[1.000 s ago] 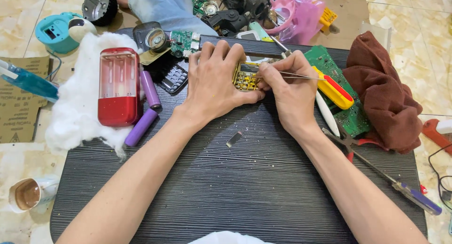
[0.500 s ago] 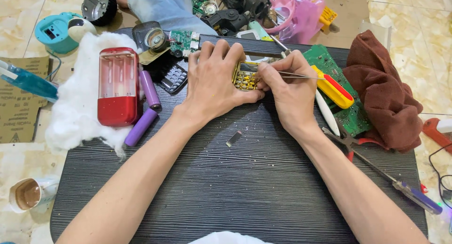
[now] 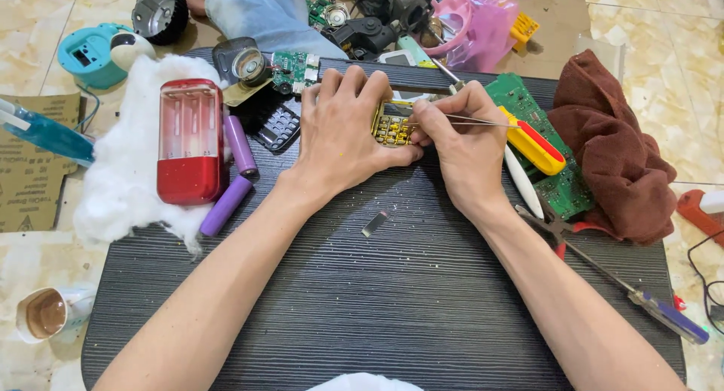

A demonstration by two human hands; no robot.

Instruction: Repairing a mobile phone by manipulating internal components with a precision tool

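My left hand point(image 3: 347, 131) lies flat over a small yellow keypad part point(image 3: 391, 127) on the black ribbed board point(image 3: 392, 300), pinning it down. My right hand point(image 3: 456, 146) pinches thin metal tweezers point(image 3: 475, 120), their tips touching the keypad part. A small grey metal piece point(image 3: 374, 223) lies loose on the board just below my hands.
A red battery case point(image 3: 189, 141) and two purple cells point(image 3: 240, 144) lie on white cotton at left. A green circuit board point(image 3: 554, 168), yellow-red screwdriver point(image 3: 534, 144), brown cloth point(image 3: 615, 161) and pliers sit at right. A person's leg, electronic parts and pink plastic crowd the far edge. A cup point(image 3: 47, 313) stands at lower left.
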